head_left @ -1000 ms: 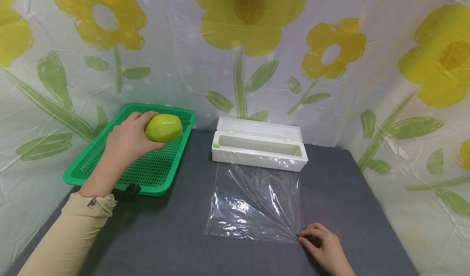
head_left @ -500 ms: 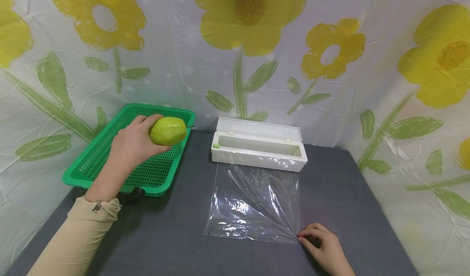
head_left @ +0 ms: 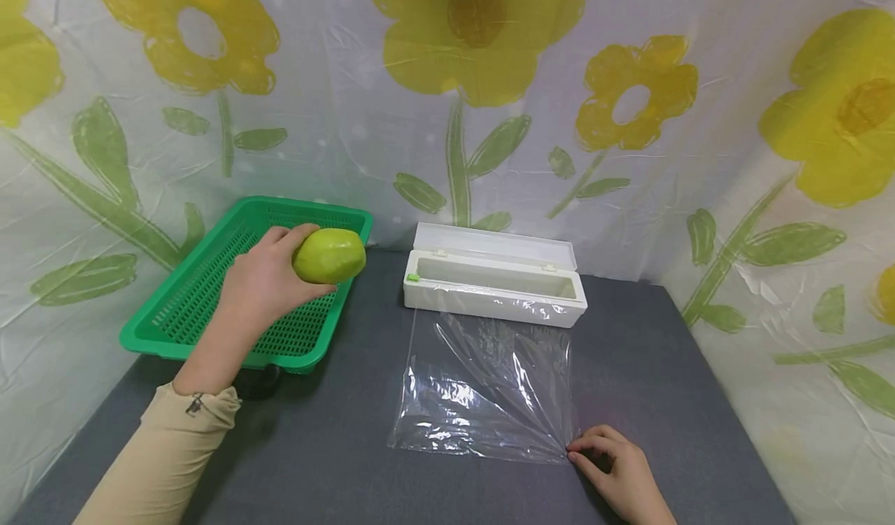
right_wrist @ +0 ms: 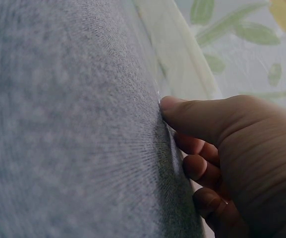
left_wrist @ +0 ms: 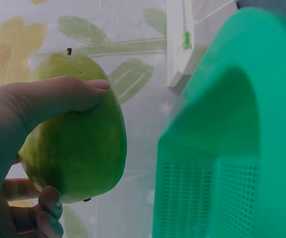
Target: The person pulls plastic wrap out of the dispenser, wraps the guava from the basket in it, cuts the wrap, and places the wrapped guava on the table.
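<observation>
My left hand grips a green pear from its left side, holding it in the air over the right side of a green basket. In the left wrist view the thumb lies across the pear, whose short dark stem points up. At the lower right, my right hand pinches the near right corner of a sheet of clear plastic wrap between thumb and fingers. Creases fan out from that corner. The sheet runs down from a white wrap dispenser box with its lid standing up.
The grey tabletop carries the basket at the left and the dispenser at the back middle. A small green slider sits on the dispenser's left end. A flower-printed curtain rises behind and on both sides.
My left hand has moved right and slightly down with the pear, toward the basket's right rim. The right hand and plastic wrap have stayed still.
</observation>
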Available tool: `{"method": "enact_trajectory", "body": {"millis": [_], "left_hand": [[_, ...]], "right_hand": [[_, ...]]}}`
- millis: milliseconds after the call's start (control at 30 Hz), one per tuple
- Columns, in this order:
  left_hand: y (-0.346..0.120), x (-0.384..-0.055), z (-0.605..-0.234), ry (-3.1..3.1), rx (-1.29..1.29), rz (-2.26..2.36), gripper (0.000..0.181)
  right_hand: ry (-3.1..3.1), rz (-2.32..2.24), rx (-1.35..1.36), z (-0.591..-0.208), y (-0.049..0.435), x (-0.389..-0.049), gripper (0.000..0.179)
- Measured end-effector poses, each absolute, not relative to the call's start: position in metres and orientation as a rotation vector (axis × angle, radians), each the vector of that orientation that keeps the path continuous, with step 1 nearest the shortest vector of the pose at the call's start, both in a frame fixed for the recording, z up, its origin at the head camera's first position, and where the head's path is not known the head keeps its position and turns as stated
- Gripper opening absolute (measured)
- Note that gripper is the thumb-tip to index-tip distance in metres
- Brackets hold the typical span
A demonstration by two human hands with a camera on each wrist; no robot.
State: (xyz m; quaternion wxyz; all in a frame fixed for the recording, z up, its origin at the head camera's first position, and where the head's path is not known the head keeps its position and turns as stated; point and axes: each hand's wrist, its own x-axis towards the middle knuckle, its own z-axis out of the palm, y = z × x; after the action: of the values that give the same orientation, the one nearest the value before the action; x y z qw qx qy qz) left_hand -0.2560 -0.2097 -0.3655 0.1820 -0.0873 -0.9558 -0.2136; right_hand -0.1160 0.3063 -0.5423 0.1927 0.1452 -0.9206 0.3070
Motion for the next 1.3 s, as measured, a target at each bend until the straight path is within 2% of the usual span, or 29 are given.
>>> {"method": "enact_trajectory", "body": {"millis": [1300], "left_hand": [[-0.155, -0.242, -0.37, -2.696, -0.317, -0.693, 0.09]], "right_hand": [[-2.573, 0.888, 0.433, -0.543, 0.308, -0.116, 0.036]]}}
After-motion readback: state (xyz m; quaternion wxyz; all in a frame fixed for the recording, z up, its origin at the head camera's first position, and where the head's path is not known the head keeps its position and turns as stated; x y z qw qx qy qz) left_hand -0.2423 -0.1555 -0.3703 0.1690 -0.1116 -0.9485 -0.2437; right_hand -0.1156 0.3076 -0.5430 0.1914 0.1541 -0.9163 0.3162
